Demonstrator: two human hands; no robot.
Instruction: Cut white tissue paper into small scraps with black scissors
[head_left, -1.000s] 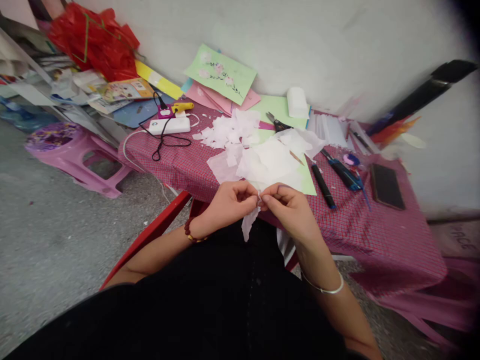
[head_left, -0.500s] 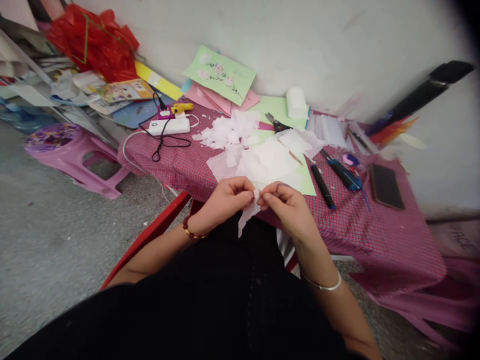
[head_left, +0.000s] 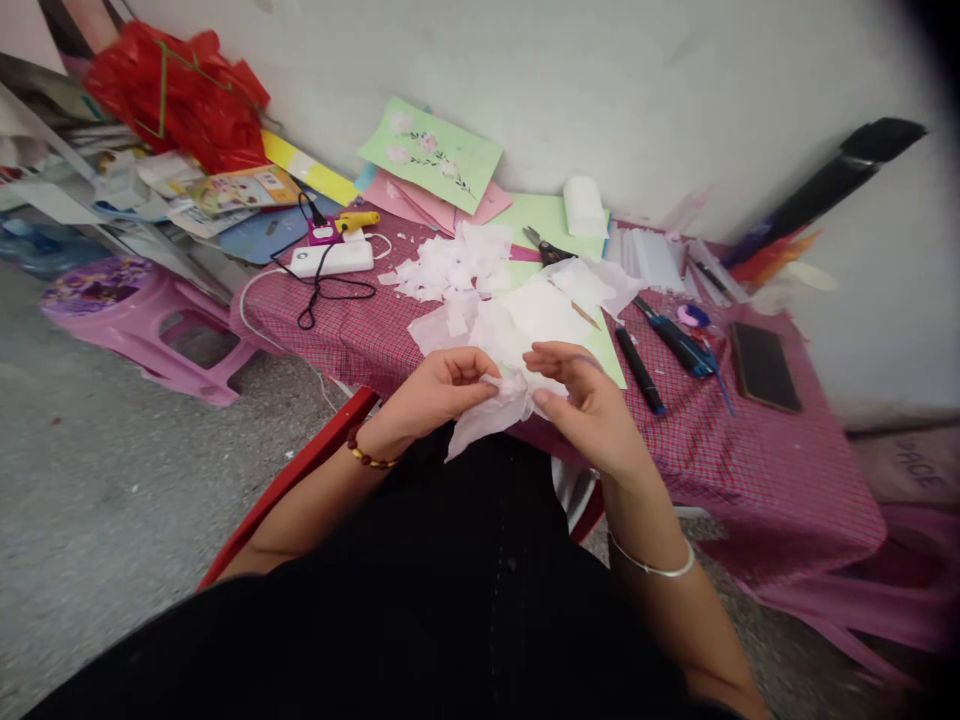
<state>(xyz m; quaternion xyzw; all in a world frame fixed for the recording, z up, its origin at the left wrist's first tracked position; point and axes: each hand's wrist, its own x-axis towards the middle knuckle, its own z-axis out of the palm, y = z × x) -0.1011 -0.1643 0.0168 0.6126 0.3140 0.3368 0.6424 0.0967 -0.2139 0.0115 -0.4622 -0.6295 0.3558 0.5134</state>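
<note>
My left hand (head_left: 457, 388) pinches a crumpled piece of thin white tissue paper (head_left: 484, 425) between thumb and fingertips, above my lap at the table's front edge. One corner of it hangs down toward my black clothing. My right hand (head_left: 581, 405) is at the paper's right side, fingers raised and parted from the thumb, whose tip is close to the paper; whether it touches I cannot tell. Just beyond both hands lie larger white paper sheets (head_left: 540, 310) on a light green sheet. A heap of torn white paper bits (head_left: 450, 262) sits behind them to the left.
Black-handled scissors (head_left: 551, 250), a black pen-like tool (head_left: 640, 370), a blue-and-black tool (head_left: 679, 345) and a phone (head_left: 765, 366) lie on the checked tablecloth (head_left: 787, 470). A white power strip (head_left: 330, 260) with cords is at left. A pink stool (head_left: 165, 330) stands beside the table.
The right hand's fingers have opened away from the thumb, where they pinched the paper before. The tissue paper now spreads wider between the hands, still held by the left.
</note>
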